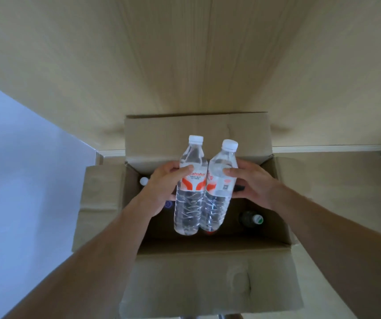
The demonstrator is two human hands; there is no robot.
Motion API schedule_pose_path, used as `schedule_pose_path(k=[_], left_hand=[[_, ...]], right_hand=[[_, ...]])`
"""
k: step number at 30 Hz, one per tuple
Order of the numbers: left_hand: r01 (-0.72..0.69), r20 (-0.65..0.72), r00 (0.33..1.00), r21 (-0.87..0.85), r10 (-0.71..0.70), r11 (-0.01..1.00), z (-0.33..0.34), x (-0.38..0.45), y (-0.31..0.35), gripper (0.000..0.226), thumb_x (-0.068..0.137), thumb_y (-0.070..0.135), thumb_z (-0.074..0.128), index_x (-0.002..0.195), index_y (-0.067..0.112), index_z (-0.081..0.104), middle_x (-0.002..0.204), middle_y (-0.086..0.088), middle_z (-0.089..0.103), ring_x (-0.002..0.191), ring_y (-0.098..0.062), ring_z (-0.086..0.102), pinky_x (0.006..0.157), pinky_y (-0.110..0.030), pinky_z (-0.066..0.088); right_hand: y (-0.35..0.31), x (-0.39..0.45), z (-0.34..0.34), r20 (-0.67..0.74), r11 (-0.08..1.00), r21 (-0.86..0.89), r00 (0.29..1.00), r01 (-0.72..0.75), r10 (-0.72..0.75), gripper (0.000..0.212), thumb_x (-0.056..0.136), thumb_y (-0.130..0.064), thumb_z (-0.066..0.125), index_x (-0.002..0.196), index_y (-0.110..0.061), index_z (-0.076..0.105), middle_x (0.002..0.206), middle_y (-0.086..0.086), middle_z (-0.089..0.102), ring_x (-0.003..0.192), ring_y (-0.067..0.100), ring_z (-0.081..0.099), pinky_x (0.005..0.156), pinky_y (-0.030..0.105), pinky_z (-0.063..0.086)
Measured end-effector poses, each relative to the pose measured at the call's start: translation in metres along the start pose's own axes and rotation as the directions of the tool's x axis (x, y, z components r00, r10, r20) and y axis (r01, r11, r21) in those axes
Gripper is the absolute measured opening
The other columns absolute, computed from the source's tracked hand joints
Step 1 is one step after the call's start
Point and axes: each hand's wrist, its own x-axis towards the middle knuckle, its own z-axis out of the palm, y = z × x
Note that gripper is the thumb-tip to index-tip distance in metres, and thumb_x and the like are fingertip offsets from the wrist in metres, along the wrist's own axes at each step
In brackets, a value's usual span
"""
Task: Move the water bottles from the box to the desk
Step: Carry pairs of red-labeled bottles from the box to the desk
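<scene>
- Overhead, left hand (161, 183) grips one water bottle (190, 187), right hand (251, 180) grips another bottle (219, 187), sides touching, above the open box (208, 272)
- Inside: white cap (143, 180), green-capped bottle (252, 218)
- Wooden panel (184, 54) behind

Two water bottles (190, 180) of clear, glossy, ribbed plastic, capped in smooth white plastic and wrapped in shiny printed film labels, are seen above a box (208, 272) of matt brown corrugated cardboard, creased and scuffed, set against pale wood-grain panelling (184, 54)
</scene>
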Motion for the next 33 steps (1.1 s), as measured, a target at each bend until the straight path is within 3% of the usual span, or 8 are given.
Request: schedule_pose_path(k=[8,12,15,18,23,26,29,33], left_hand=[[-0.022,-0.027,0.999,-0.056,0.021,0.998,0.005,-0.057,0.046,0.047,0.098,0.054,0.054,0.103,0.008,0.058,0.088,-0.001,0.072,0.093,-0.024,0.070,0.091,-0.047,0.054],[0.002,0.007,1.000,-0.143,-0.001,0.990,0.008,-0.085,0.077,0.052,0.102,0.055,0.045,0.122,0.012,0.064,0.113,-0.015,0.073,0.109,-0.035,0.069,0.103,-0.058,0.048],[0.012,0.014,1.000,-0.202,-0.010,0.979,0.015,-0.107,0.100,0.049,0.101,0.057,0.045,0.123,0.018,0.065,0.113,-0.012,0.074,0.108,-0.032,0.071,0.102,-0.056,0.049],[0.041,0.023,0.999,-0.191,-0.038,0.981,0.018,-0.128,0.120,0.048,0.101,0.053,0.048,0.124,0.014,0.065,0.113,-0.013,0.074,0.107,-0.032,0.071,0.102,-0.054,0.050],[0.014,0.123,0.992,-0.208,0.012,0.978,0.016,-0.160,0.150,0.044,0.095,0.035,0.058,0.126,0.005,0.064,0.119,-0.023,0.069,0.105,-0.032,0.069,0.098,-0.049,0.050],[-0.017,0.126,0.991,-0.215,0.045,0.977,0.020,-0.174,0.166,0.056,0.082,0.031,0.071,0.130,0.008,0.057,0.116,-0.016,0.072,0.106,-0.033,0.071,0.096,-0.052,0.054],[-0.034,0.087,0.995,-0.237,0.056,0.971,0.028,-0.186,0.180,0.066,0.069,0.023,0.079,0.126,0.006,0.052,0.098,-0.010,0.077,0.090,-0.029,0.075,0.074,-0.043,0.058],[-0.039,0.132,0.989,-0.241,0.072,0.970,0.043,-0.199,0.196,0.057,0.074,0.021,0.081,0.123,0.014,0.056,0.105,-0.011,0.075,0.093,-0.028,0.074,0.082,-0.048,0.058]], right_hand=[[-0.038,-0.062,0.042,-0.164,0.986,0.164,0.985,-0.030,0.057,0.043,0.094,-0.037,0.065,0.129,-0.011,0.058,0.115,0.013,0.073,0.106,0.032,0.070,0.089,0.056,0.055],[-0.059,-0.090,0.061,-0.170,0.944,0.326,0.980,-0.047,0.107,0.046,0.098,-0.047,0.055,0.129,-0.013,0.060,0.121,0.015,0.070,0.113,0.035,0.067,0.102,0.059,0.047],[-0.076,-0.109,0.074,-0.108,0.890,0.455,0.990,-0.028,0.086,0.057,0.098,-0.055,0.047,0.133,-0.012,0.058,0.124,0.016,0.069,0.115,0.036,0.066,0.109,0.057,0.042],[-0.096,-0.132,0.083,-0.038,0.918,0.396,0.998,-0.030,0.049,0.065,0.085,-0.057,0.060,0.132,-0.012,0.058,0.122,0.016,0.070,0.113,0.034,0.068,0.104,0.055,0.047],[-0.127,-0.165,0.084,-0.063,0.952,0.307,0.998,0.002,0.018,0.058,0.084,-0.032,0.076,0.132,-0.005,0.058,0.115,0.016,0.073,0.105,0.033,0.071,0.090,0.048,0.056],[-0.139,-0.179,0.080,-0.128,0.946,0.322,0.992,0.030,0.013,0.059,0.082,-0.037,0.077,0.128,-0.005,0.059,0.113,0.018,0.073,0.105,0.036,0.071,0.096,0.053,0.054],[-0.150,-0.191,0.075,-0.125,0.936,0.347,0.992,0.066,-0.023,0.068,0.073,-0.042,0.081,0.127,-0.005,0.062,0.116,0.018,0.072,0.109,0.037,0.069,0.102,0.057,0.049],[-0.165,-0.217,0.068,-0.131,0.915,0.384,0.988,0.127,-0.083,0.071,0.070,-0.040,0.084,0.128,-0.004,0.061,0.117,0.020,0.071,0.109,0.038,0.069,0.101,0.058,0.049]])
